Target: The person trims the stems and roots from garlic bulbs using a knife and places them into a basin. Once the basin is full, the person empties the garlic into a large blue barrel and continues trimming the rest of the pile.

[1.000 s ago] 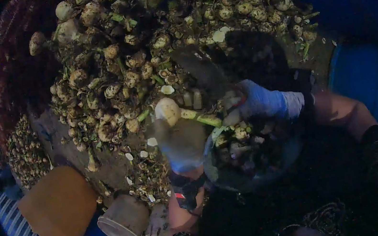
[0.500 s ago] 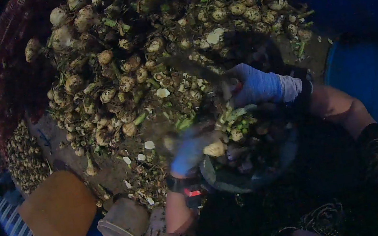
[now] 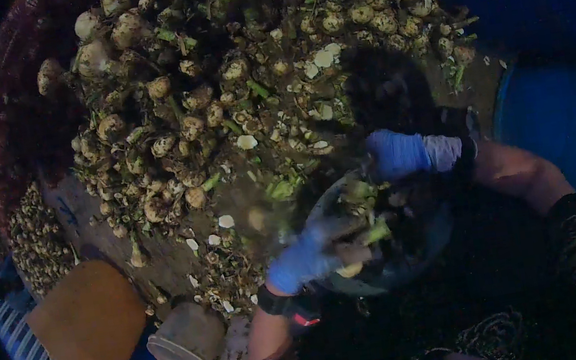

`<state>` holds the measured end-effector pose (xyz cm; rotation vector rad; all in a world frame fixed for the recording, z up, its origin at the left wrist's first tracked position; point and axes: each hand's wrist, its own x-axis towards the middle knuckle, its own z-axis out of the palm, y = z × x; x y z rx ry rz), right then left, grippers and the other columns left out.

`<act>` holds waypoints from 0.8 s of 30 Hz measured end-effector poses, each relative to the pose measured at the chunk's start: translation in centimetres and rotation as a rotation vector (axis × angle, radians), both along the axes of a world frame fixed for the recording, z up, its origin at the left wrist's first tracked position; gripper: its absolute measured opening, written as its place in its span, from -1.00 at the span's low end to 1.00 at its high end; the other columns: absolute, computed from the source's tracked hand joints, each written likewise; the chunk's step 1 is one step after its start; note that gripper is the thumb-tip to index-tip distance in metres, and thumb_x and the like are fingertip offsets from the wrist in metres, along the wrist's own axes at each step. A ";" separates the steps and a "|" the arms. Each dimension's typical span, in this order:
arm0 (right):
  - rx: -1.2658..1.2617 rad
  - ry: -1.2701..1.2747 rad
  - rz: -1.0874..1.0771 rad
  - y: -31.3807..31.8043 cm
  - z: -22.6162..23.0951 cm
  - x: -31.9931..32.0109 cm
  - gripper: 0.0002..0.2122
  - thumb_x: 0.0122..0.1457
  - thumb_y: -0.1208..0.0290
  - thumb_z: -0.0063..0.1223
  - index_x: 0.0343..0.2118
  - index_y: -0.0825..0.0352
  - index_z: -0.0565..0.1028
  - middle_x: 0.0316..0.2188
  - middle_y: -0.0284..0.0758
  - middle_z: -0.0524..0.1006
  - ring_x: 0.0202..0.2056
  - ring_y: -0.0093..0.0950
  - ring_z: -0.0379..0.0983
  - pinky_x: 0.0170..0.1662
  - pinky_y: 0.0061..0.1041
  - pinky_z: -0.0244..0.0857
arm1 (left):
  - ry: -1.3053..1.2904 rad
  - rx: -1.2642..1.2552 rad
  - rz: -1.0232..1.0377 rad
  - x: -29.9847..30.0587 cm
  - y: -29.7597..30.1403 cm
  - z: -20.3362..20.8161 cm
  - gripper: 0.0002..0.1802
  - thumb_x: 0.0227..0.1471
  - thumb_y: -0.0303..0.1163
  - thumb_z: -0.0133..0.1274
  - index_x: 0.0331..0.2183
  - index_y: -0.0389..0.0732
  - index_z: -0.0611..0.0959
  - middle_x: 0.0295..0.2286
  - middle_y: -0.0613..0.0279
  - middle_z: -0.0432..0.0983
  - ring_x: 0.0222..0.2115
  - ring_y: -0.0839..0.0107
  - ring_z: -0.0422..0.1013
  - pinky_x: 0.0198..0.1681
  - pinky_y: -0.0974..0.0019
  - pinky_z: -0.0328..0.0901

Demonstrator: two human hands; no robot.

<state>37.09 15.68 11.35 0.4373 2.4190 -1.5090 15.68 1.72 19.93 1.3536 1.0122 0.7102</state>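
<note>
My left hand [image 3: 306, 255], in a blue glove with grey fingers, reaches over a round, bluish basin [image 3: 344, 290] in front of me. Its blurred fingers are closed around a pale bulb [image 3: 351, 270] like an onion, and a green stalk piece [image 3: 378, 231] shows beside them. At the basin's far right side is my right hand [image 3: 402, 153], also in a blue glove. Its fingers curl into deep shadow, and a dark shape there cannot be made out. Leafy green pieces [image 3: 360, 195] lie in the basin, partly hidden by the left hand.
A big heap of soil-stained bulbs [image 3: 161, 117] spreads beyond my hands, with cut white slices [image 3: 247, 142] and scraps around it. At left are a smaller bulb pile [image 3: 39, 241], brown cardboard [image 3: 91, 325] and a tipped bucket [image 3: 189, 341]. A blue container [image 3: 560, 127] stands at right.
My left hand has moved right and in over the basin, carrying the pale bulb. My right hand has shifted a little right and down; the dark, long shape at its fingers shows less.
</note>
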 end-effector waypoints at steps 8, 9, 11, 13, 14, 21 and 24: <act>-0.161 -0.082 -0.511 2.2 -1.2 0.8 -0.82 -0.10 0.37 0.18 -0.44 0.32 0.48 -0.59 -0.32 0.45 -0.50 -0.39 0.41 -0.41 -0.35 0.31 | 1.134 0.347 0.148 -2.9 5.0 -12.7 -0.49 -0.23 -0.45 0.11 -0.12 0.07 0.53 -0.20 0.04 0.42 -0.24 0.01 0.36 -0.17 0.10 0.28; -0.163 -0.079 -0.500 2.2 -0.3 0.2 -0.82 -0.10 0.37 0.18 -0.44 0.32 0.48 -0.59 -0.32 0.45 -0.50 -0.39 0.41 -0.41 -0.35 0.31 | 1.221 0.566 0.056 -3.7 5.2 -14.1 -0.47 -0.25 -0.46 0.12 -0.12 0.11 0.53 -0.19 0.05 0.42 -0.23 0.03 0.35 -0.17 0.07 0.27; -0.374 -0.206 -0.598 2.2 1.5 -1.5 -0.78 -0.13 0.35 0.22 -0.46 0.35 0.47 -0.60 -0.37 0.42 -0.51 -0.45 0.39 -0.41 -0.40 0.30 | 1.274 0.529 0.016 -5.2 5.1 -17.0 -0.44 -0.31 -0.44 0.12 -0.12 0.09 0.52 -0.18 0.03 0.38 -0.21 0.05 0.33 -0.21 0.11 0.27; -0.331 -0.173 -0.591 2.1 1.2 -0.7 -0.79 -0.14 0.37 0.20 -0.47 0.35 0.47 -0.60 -0.35 0.44 -0.52 -0.48 0.38 -0.43 -0.42 0.30 | 1.296 0.517 -0.032 -5.2 5.5 -17.5 -0.41 -0.37 -0.42 0.13 -0.13 0.06 0.51 -0.18 0.01 0.34 -0.19 0.08 0.30 -0.24 0.14 0.27; -0.289 -0.138 -0.591 2.4 1.2 0.0 -0.81 -0.15 0.39 0.19 -0.48 0.36 0.47 -0.61 -0.33 0.46 -0.53 -0.51 0.38 -0.45 -0.45 0.29 | 1.168 0.531 0.080 -4.7 6.4 -16.0 -0.41 -0.40 -0.44 0.16 -0.15 -0.01 0.51 -0.20 0.02 0.36 -0.21 0.10 0.32 -0.21 0.13 0.27; -0.132 0.005 -0.492 2.3 4.1 -2.0 -0.86 -0.08 0.38 0.04 -0.52 0.35 0.44 -0.64 -0.22 0.45 -0.59 -0.35 0.42 -0.51 -0.35 0.27 | 0.010 -0.187 0.673 -4.2 3.9 -8.1 -0.41 -0.24 -0.37 0.23 -0.09 -0.20 0.41 -0.22 0.23 0.42 -0.26 0.38 0.38 -0.18 0.29 0.32; 0.217 0.046 -0.249 1.7 6.2 -3.5 -0.86 -0.12 0.33 0.10 -0.55 0.28 0.44 -0.64 -0.20 0.43 -0.59 -0.30 0.40 -0.52 -0.43 0.26 | -0.165 -0.248 0.729 -2.6 3.2 -4.2 -0.44 -0.10 -0.21 0.12 -0.09 -0.30 0.37 -0.12 0.01 0.35 -0.18 0.23 0.38 -0.08 0.21 0.28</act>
